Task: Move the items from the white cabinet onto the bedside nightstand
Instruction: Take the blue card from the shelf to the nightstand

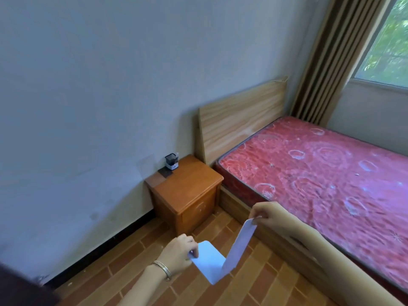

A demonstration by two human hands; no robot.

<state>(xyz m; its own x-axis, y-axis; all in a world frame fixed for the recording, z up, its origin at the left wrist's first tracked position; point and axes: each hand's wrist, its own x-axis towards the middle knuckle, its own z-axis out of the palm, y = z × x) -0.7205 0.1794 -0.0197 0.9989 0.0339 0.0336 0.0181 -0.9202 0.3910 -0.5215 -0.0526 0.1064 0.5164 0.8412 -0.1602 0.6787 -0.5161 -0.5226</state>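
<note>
— What is sitting closest to the lens?

— The left hand [180, 253], wearing thin bangles [163, 269] at the wrist, is hovering at the lower middle of the frame. Its thumb and fingers are pinching the lower flap of a white folded sheet [209, 261]. The right hand [268, 216], higher and further right, is pinching the top edge of the other flap, which is rising at a tilt.

— So the sheet is hanging in the air?

— Yes, both hands are holding it over the brown tiled floor [254, 288], apart from the nightstand [187, 184].

— And the room?

— A red patterned mattress [320, 173] is filling the right side. A pale wooden headboard [240, 120] is standing against the wall behind it, and a striped brown curtain [331, 58] is hanging at the upper right. The orange-brown nightstand is standing just beside the bed at centre. A small black-and-white container [171, 161] is sitting at its back corner, with a dark square pad [165, 172] lying just in front.
</note>
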